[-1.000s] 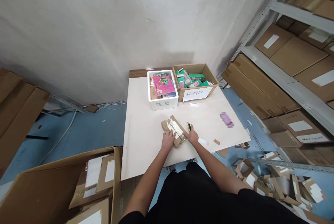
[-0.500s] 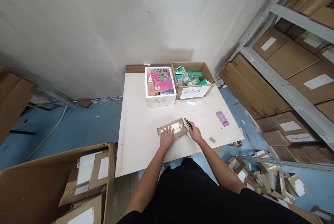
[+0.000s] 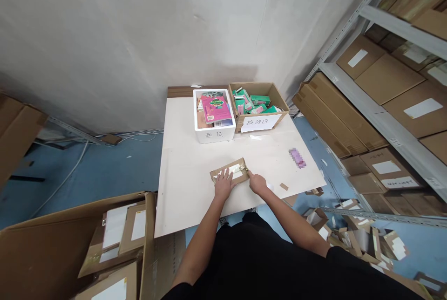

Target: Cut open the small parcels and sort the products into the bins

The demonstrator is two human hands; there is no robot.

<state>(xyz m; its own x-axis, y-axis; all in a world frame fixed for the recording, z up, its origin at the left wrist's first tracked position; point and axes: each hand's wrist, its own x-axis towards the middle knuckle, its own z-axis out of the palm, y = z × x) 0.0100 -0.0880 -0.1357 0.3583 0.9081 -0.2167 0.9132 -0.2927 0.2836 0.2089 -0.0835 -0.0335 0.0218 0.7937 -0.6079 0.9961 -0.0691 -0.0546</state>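
Observation:
A small flat cardboard box (image 3: 239, 177), with clear tape and a white label on top, lies at a slant near the table's front edge. Across its left part my left hand (image 3: 223, 184) rests flat with the fingers spread, pressing on the label. My right hand (image 3: 257, 182) is closed around a utility knife (image 3: 247, 169), its tip end at the box's right edge. Most of the knife is hidden by the fingers and by the angle of the hand.
On the table (image 3: 181, 169) stand a white foam bin (image 3: 217, 135) of booklets and a carton (image 3: 279, 116) of green boxes. A blurred purple item (image 3: 297, 158) lies right. An open large carton (image 3: 149, 225) of parcels sits left; shelving (image 3: 370, 104) and discarded cardboard (image 3: 366, 244) are right.
My right hand has brought the knife down and slightly left against the box's right edge, turning it so less shows. My left hand and the box have stayed put.

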